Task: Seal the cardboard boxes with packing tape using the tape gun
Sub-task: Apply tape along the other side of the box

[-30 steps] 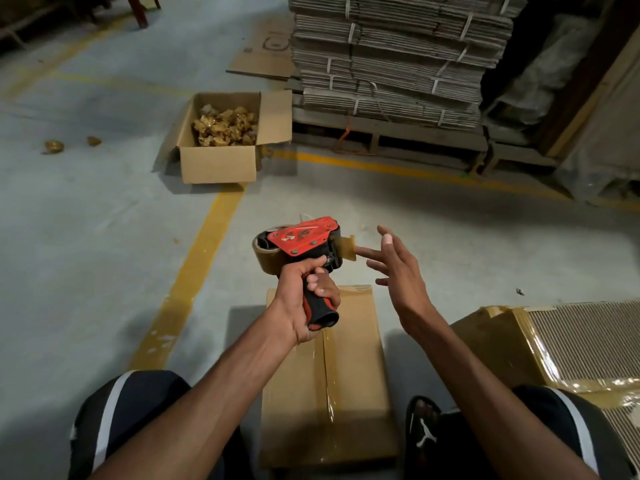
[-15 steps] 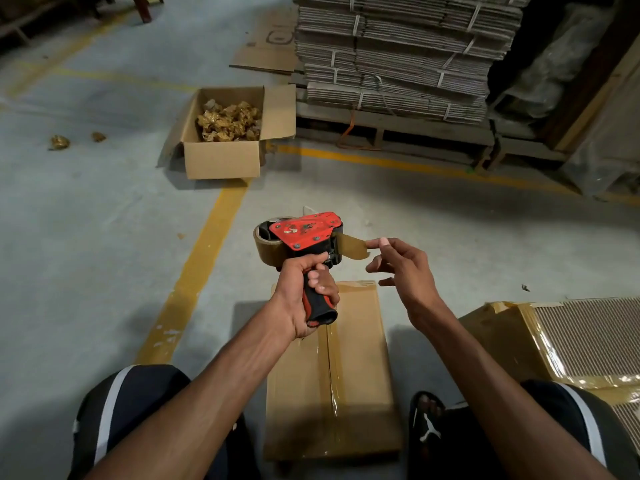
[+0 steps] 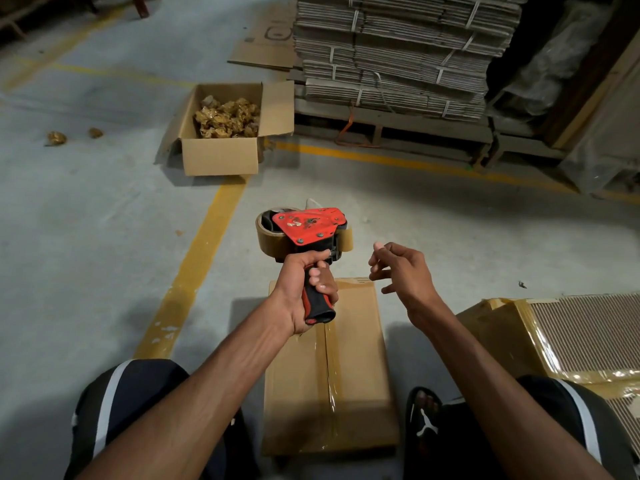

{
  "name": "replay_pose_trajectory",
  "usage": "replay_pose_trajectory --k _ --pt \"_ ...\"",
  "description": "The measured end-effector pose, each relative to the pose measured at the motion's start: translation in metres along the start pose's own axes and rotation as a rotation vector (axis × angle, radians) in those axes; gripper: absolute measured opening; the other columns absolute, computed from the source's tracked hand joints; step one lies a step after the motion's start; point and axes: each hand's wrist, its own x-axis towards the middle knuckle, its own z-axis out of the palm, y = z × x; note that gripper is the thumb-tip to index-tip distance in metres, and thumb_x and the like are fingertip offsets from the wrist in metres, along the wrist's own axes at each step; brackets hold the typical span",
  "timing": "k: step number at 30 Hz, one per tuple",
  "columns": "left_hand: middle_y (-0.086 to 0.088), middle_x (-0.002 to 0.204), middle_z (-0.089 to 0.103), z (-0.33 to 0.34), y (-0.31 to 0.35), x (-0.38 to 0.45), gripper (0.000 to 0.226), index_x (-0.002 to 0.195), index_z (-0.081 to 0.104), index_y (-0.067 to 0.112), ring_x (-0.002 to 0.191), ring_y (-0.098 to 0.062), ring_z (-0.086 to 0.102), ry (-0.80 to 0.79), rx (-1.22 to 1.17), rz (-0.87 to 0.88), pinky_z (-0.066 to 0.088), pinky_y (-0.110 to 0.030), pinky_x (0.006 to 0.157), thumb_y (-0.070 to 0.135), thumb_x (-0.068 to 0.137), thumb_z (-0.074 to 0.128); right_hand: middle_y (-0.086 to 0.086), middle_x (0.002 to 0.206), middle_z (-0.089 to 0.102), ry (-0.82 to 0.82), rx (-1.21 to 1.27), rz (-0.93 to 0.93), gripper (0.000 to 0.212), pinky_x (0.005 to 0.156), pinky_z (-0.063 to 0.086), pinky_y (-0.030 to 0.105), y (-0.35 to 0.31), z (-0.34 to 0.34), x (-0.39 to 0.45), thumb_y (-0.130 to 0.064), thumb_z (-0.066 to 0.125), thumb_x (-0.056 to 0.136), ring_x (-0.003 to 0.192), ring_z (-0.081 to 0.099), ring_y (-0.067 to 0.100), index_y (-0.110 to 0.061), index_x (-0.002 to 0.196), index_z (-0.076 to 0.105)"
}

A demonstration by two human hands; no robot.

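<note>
Beyond tape gun [image 3: 304,233], open scrap-filled carton [image 3: 221,155].

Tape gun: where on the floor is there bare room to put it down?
Bare concrete lies left of the yellow stripe, and between the tape gun and the pallet. It is crowded near the knees: the sealed box and wrapped bundle.

We saw dim, even light, soft shadows on the concrete floor [image 3: 86,237], glare on taped cardboard [image 3: 554,368], and wide-angle bending at the edges.
</note>
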Motion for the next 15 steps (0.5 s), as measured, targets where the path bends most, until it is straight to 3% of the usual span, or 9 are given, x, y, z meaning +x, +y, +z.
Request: replay_pose_trajectory --k 5,8,10,12,15 --pt "0.009 0.046 0.037 0.001 -0.0012 0.0 0.031 0.062 0.05 0.015 0.034 -0.005 0.033 -0.012 0.034 -0.008 0.034 -0.017 0.035 0.02 0.09 0.063 0.002 0.077 0.068 -0.016 -0.013 0.019 0.035 0.067 0.045 0.037 -0.0006 0.0 -0.0004 -0.04 0.057 0.104 0.077 0.067 0.021 -0.012 0.086 0.069" --pt "0.009 0.046 0.037 0.0014 -0.0029 -0.0012 0.031 0.063 0.05 0.015 0.035 -0.005 0.033 -0.019 0.048 -0.008 0.033 -0.017 0.035 0.02 0.09 0.064 -0.004 0.112 0.07 -0.023 0.0 0.018 0.027 0.079 0.053 0.045 0.0002 0.0017 0.0004 -0.046 0.058 0.102 0.104 0.066 0.023 -0.024 0.115 0.067" --pt "0.008 0.046 0.037 0.0018 -0.0039 -0.0013 0.03 0.063 0.05 0.015 0.034 -0.005 0.033 -0.021 0.052 -0.008 0.033 -0.017 0.035 0.019 0.089 0.064 -0.01 0.141 0.056 -0.087 0.038 -0.023 0.042 0.09 0.05 0.046 -0.0006 0.0021 0.0004 -0.055 0.057 0.099 0.122 0.055 0.017 -0.034 0.136 0.055" --pt "0.008 0.046 0.037 0.0025 -0.0048 -0.0012 0.03 0.063 0.05 0.015 0.034 -0.005 0.033 -0.017 0.062 -0.001 0.034 -0.017 0.035 0.02 0.09 0.063 -0.014 0.156 0.039 -0.174 0.091 -0.069 0.057 0.1 0.043 0.045 -0.0008 0.0034 0.002 -0.061 0.051 0.099 0.132 0.044 0.012 -0.044 0.152 0.038" --pt "0.008 0.046 0.037 0.0031 -0.0056 -0.0008 0.03 0.064 0.05 0.015 0.034 -0.005 0.033 -0.011 0.065 0.008 0.034 -0.018 0.035 0.019 0.091 0.063 -0.007 0.167 0.025 -0.259 0.107 -0.081 0.051 0.111 0.036 0.05 0.0022 0.0082 0.0062 -0.056 0.042 0.106 0.143 0.036 0.017 -0.058 0.154 0.024"
